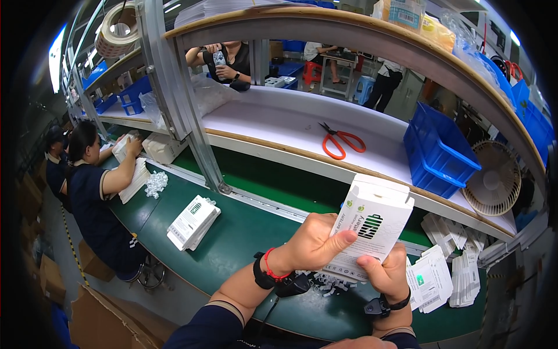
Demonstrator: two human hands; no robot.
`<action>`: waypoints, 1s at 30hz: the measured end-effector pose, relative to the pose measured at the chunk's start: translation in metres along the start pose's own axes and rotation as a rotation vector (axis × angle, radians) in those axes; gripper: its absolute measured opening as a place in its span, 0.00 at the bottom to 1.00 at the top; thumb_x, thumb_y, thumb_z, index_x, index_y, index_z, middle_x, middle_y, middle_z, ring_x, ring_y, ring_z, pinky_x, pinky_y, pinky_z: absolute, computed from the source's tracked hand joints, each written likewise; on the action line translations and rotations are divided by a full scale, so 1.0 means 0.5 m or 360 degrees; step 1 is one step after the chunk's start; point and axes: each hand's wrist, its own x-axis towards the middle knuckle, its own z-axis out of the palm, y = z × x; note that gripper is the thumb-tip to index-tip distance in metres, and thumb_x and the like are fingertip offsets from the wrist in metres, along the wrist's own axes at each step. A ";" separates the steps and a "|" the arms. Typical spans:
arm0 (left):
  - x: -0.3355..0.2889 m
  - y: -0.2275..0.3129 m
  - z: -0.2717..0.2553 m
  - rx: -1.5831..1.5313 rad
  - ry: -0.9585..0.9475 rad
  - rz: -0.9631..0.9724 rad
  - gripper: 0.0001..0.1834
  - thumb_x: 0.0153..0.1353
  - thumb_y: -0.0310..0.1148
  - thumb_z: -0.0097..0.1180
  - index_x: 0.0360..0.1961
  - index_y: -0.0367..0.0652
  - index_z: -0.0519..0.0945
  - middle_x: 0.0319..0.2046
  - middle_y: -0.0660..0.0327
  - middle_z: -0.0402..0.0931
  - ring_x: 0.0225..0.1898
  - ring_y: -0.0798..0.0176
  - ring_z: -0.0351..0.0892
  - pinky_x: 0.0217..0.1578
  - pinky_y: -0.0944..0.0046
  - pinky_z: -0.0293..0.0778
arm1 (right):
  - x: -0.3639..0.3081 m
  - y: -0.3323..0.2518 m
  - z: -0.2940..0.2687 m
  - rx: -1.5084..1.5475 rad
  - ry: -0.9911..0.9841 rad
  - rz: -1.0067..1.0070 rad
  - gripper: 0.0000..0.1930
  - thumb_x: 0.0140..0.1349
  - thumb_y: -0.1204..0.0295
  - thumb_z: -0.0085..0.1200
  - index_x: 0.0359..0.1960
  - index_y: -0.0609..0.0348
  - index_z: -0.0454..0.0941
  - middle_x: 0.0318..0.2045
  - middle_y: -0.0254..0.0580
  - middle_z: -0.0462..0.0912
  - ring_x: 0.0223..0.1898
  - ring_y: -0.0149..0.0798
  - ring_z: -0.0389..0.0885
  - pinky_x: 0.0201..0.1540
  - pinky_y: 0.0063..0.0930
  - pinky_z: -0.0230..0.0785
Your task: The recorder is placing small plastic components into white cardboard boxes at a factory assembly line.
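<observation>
Above the green table (256,224), both my hands hold a white cardboard battery box (383,218) with green and black print. It is tilted, with its top end upward, and the top flap looks unfolded. My left hand (317,241) grips its left side, thumb across the front. My right hand (388,272) is closed round the lower right corner, thumb on the front face. The fingers behind the box are hidden. Small white and dark pieces (328,284) lie scattered on the table beneath my hands. Flat white cartons (430,279) are piled just right of my right hand.
A stack of white boxes (195,221) stands left on the table. On the shelf ahead lie orange-handled scissors (343,141), blue bins (442,151) and a fan (493,177). A metal post (200,145) rises from the table's back edge. A co-worker (102,186) sits at the left.
</observation>
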 end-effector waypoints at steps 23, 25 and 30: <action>0.007 -0.014 -0.015 0.0081 -0.0317 0.0144 0.13 0.65 0.33 0.53 0.29 0.34 0.80 0.25 0.52 0.79 0.25 0.48 0.76 0.31 0.56 0.70 | -0.015 0.007 0.005 0.0145 0.0302 -0.0049 0.19 0.64 0.67 0.51 0.46 0.76 0.76 0.36 0.53 0.84 0.35 0.43 0.83 0.40 0.29 0.72; 0.008 -0.011 -0.015 0.0082 -0.0297 0.0141 0.13 0.64 0.34 0.54 0.29 0.34 0.80 0.25 0.52 0.79 0.25 0.49 0.76 0.31 0.56 0.70 | -0.014 0.007 0.007 0.0100 0.0298 -0.0039 0.18 0.64 0.68 0.50 0.45 0.75 0.77 0.36 0.52 0.84 0.35 0.43 0.83 0.40 0.29 0.72; 0.016 0.004 -0.026 0.0730 -0.0117 -0.0020 0.13 0.60 0.33 0.62 0.38 0.32 0.79 0.26 0.51 0.78 0.27 0.55 0.78 0.31 0.62 0.73 | -0.007 0.031 0.000 -0.0312 0.0393 -0.0230 0.18 0.65 0.67 0.51 0.44 0.75 0.77 0.31 0.48 0.83 0.29 0.38 0.80 0.34 0.27 0.71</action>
